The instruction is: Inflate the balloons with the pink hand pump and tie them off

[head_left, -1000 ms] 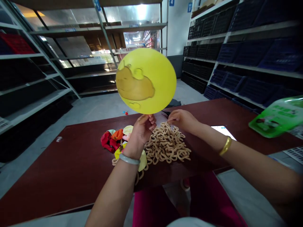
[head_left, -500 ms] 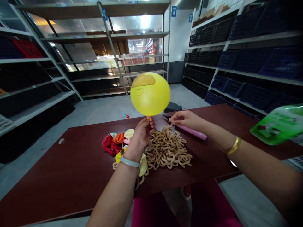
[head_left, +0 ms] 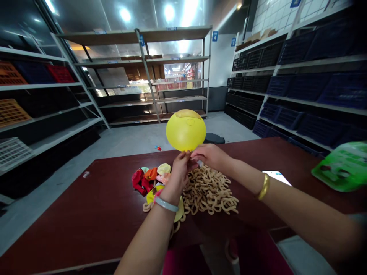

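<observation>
My left hand [head_left: 179, 173] pinches the neck of an inflated yellow balloon [head_left: 185, 130] with a tan print, held above the dark red table [head_left: 86, 217]. My right hand [head_left: 209, 156] is closed right beside it, fingers at the balloon's neck, pinching something small and pale I cannot make out. Below both hands lies a heap of tan S-shaped clips [head_left: 209, 189]. Left of the heap sits a pile of flat balloons [head_left: 149, 178] in red, orange and yellow.
A lit phone [head_left: 276, 177] lies on the table behind my right forearm. A green packet [head_left: 342, 166] sits at the right edge. Metal shelf racks [head_left: 43, 114] line the left, back and right, with dark crates [head_left: 309, 80] on the right.
The balloon has shrunk a lot. My right hand left the pink-handled tool on the table and came in to the balloon's neck. The camera tilted upward.
</observation>
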The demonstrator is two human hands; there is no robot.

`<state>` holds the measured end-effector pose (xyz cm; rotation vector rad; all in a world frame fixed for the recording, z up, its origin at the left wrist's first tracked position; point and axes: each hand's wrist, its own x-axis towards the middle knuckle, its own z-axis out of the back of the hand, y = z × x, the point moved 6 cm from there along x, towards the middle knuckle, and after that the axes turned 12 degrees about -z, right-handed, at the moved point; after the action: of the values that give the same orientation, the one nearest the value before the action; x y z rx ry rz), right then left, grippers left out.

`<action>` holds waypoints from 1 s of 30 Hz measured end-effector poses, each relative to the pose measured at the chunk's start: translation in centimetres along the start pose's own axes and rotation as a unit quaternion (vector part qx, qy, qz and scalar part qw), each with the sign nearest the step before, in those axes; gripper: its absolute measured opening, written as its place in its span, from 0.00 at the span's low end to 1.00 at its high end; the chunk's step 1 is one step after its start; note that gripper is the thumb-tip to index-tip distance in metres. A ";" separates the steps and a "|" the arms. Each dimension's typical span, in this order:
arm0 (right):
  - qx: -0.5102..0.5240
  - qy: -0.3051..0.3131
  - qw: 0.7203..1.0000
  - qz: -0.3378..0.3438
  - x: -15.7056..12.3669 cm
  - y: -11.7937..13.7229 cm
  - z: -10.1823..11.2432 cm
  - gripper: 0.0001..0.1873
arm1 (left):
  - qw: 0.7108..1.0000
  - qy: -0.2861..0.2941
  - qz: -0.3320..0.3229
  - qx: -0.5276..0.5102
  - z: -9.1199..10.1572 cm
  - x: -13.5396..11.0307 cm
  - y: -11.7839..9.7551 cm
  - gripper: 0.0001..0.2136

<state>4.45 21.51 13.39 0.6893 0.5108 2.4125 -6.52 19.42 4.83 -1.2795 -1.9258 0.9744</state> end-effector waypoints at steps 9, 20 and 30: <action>-0.140 -0.068 0.988 0.007 -0.6 0.2 -1.8 0.11 | 0.998 -0.007 -0.053 0.045 -0.2 -0.1 1.1 0.12; 0.206 0.091 0.974 -0.029 6.8 5.9 -0.2 0.15 | 0.999 -0.004 -0.030 0.016 0.1 0.3 1.3 0.07; 0.324 0.164 0.885 -0.293 -0.7 -1.4 -2.5 0.15 | 0.995 0.011 0.018 -0.094 -1.0 -0.1 -0.5 0.11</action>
<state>4.10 21.64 10.47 0.2962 1.4758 1.7562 -5.94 19.41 5.76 -1.4286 -2.0227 0.8063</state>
